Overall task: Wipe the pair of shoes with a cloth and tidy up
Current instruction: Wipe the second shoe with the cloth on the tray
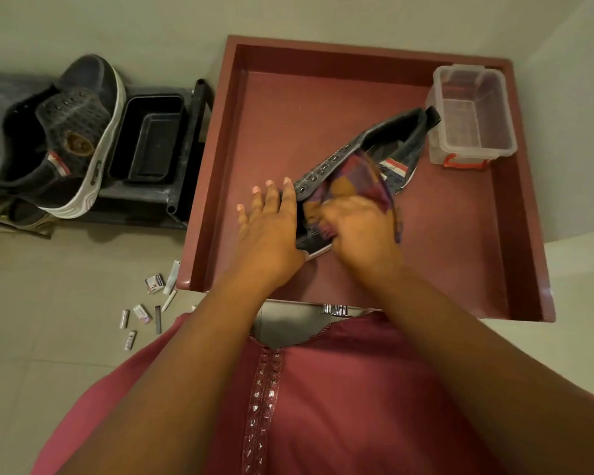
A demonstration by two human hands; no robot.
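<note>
Left hand [268,231] lying flat, steadying sneaker [374,149]; right hand [357,228] gripping checked cloth [354,180], wiping; risking sliding into clear plastic box [470,114].

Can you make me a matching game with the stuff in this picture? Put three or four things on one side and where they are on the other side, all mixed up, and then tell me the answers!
Things:
1. clear plastic box
2. shoe being wiped
3. other shoe
4. small packets and batteries

Places:
A. on the dark rack left of the tray
B. scattered on the floor
C. in the far right corner of the red tray
D. in the middle of the tray, under the cloth

Right pairs: 1-C, 2-D, 3-A, 4-B.
</note>
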